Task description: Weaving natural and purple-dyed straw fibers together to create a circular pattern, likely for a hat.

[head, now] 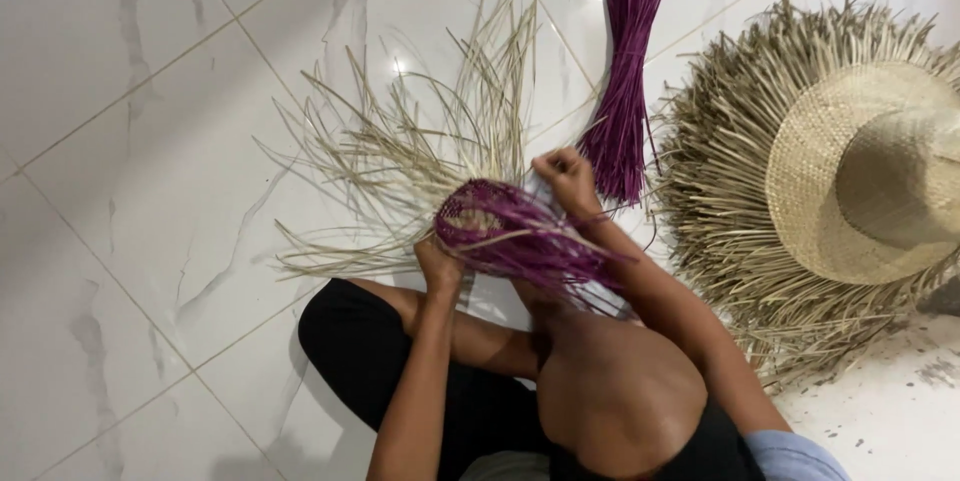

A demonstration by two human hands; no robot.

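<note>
Floor [150, 141]: white marbled tiles with thin grout lines, carrying everything here.
Loose pale straw [420, 141]: fanned out on the floor behind the weave, strands pointing up and left.
Left hand [438, 266]: forearm rising from the lower middle, fingers closed on the lower left edge of the purple woven piece [490, 226] — thumb side toward the camera.
Purple woven piece: a small domed weave, pale inside, held above the floor between both hands, its loose purple strands trailing right and down over the knee.
Right hand [567, 181]: arm coming from the lower right, fingers curled shut at the upper right edge of the weave, pinching strands there.
Purple straw bundle [625, 71]: a long sheaf lying just beyond the right hand, running to the top edge.
Straw hats [850, 181]: a stack at the right — unfinished brims bristling with loose ends, well apart from the hands.
</note>
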